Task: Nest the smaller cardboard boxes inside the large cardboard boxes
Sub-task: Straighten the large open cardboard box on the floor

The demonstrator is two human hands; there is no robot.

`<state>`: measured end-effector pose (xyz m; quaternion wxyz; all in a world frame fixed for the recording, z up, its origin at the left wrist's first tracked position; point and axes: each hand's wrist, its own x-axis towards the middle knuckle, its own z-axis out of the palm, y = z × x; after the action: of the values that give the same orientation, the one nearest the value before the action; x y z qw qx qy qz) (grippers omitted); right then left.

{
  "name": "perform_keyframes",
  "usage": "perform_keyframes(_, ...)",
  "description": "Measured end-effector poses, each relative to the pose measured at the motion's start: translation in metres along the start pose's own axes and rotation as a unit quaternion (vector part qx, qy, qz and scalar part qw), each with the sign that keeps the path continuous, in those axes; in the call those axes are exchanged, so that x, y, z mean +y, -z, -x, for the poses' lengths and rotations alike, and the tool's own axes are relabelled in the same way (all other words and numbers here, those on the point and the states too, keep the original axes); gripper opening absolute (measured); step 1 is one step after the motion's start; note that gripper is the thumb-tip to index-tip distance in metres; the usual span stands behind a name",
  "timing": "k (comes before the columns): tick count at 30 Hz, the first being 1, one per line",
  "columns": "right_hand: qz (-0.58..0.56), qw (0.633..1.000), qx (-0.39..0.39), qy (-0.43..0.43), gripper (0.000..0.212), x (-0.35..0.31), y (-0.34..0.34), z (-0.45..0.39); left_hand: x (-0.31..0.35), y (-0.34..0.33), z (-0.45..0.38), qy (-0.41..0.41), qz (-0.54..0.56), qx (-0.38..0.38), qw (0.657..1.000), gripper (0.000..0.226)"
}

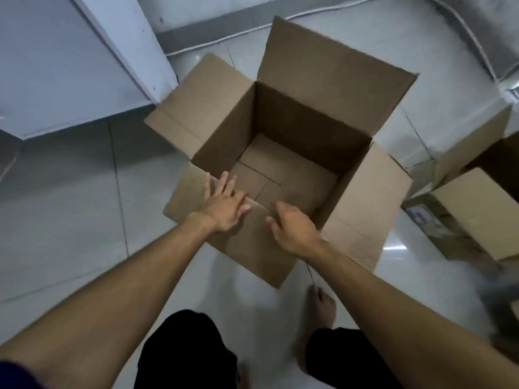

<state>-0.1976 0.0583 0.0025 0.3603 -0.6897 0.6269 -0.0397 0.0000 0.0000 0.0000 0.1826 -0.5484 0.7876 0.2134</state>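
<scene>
A large brown cardboard box [303, 119] stands open on the tiled floor in front of me, its four flaps spread outward and nothing inside it. My left hand [224, 203] lies flat on the near flap, fingers spread toward the box's near-left rim. My right hand [292, 228] rests beside it on the same flap, fingers curled over the near rim, holding nothing. A smaller cardboard box [483, 211] sits on the floor at the right edge of view. Another open box [477, 138] stands just behind it, cut off by the frame.
A white wall panel or door [70, 66] rises at the left, close to the box's left flap. A white cable [224, 37] runs along the far wall base. My bare feet [323, 304] stand on the glossy tiles just before the box.
</scene>
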Motion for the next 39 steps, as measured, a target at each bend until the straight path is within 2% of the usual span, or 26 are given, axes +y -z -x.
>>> perform_keyframes(3, 0.063, 0.995, 0.062, 0.053, 0.029, 0.013, -0.035, -0.012, -0.003, -0.026, -0.013, -0.003, -0.046, 0.091, 0.995, 0.05)
perform_keyframes(6, 0.134, 0.978, 0.143, 0.072, 0.035, 0.026, -0.055, -0.019, -0.001, -0.045, -0.028, -0.024, -0.073, 0.191, 0.979, 0.047)
perform_keyframes(9, 0.191, 0.957, 0.196, 0.093, 0.037, 0.035, -0.052, -0.03, -0.005, -0.044, -0.041, -0.026, -0.064, 0.243, 0.968, 0.047)
perform_keyframes(11, 0.221, 0.951, 0.204, 0.07, 0.036, 0.035, -0.045, -0.028, 0.002, -0.041, -0.042, -0.022, -0.054, 0.246, 0.967, 0.048)
perform_keyframes(15, 0.249, 0.946, 0.19, -0.083, 0.041, 0.025, -0.04, -0.008, 0.011, -0.026, -0.034, -0.004, -0.019, 0.19, 0.982, 0.057)
perform_keyframes(16, 0.228, 0.95, 0.179, -0.116, 0.048, 0.022, -0.043, -0.005, 0.007, -0.02, -0.035, 0.0, -0.013, 0.175, 0.984, 0.061)
perform_keyframes(18, 0.176, 0.96, 0.154, -0.152, 0.078, 0.023, -0.051, -0.001, -0.012, -0.009, -0.039, 0.036, -0.01, 0.164, 0.986, 0.068)
perform_keyframes(20, 0.148, 0.97, 0.124, -0.145, 0.106, 0.026, -0.06, 0.004, -0.036, -0.006, -0.038, 0.063, -0.025, 0.15, 0.986, 0.072)
perform_keyframes(22, 0.15, 0.974, 0.116, -0.127, 0.113, 0.033, -0.059, 0.003, -0.054, -0.009, -0.038, 0.049, -0.032, 0.134, 0.989, 0.075)
perform_keyframes(26, 0.149, 0.974, 0.127, -0.111, 0.093, 0.06, -0.026, -0.022, -0.064, -0.003, -0.052, -0.01, -0.029, 0.135, 0.99, 0.077)
perform_keyframes(30, 0.165, 0.977, 0.105, -0.08, 0.072, 0.085, 0.015, -0.049, -0.054, -0.004, -0.068, -0.009, -0.058, 0.167, 0.984, 0.077)
perform_keyframes(32, 0.164, 0.975, 0.112, -0.099, 0.069, 0.087, 0.03, -0.065, -0.043, -0.002, -0.077, 0.018, -0.068, 0.19, 0.979, 0.076)
perform_keyframes(34, 0.178, 0.965, 0.155, -0.111, 0.069, 0.079, 0.029, -0.077, -0.029, 0.0, -0.086, 0.054, -0.055, 0.204, 0.976, 0.076)
perform_keyframes(36, 0.18, 0.962, 0.19, -0.076, 0.07, 0.065, 0.015, -0.087, -0.018, 0.003, -0.096, 0.081, -0.036, 0.217, 0.972, 0.077)
perform_keyframes(39, 0.191, 0.963, 0.186, -0.038, 0.071, 0.057, -0.003, -0.102, -0.015, 0.007, -0.107, 0.084, -0.028, 0.232, 0.969, 0.074)
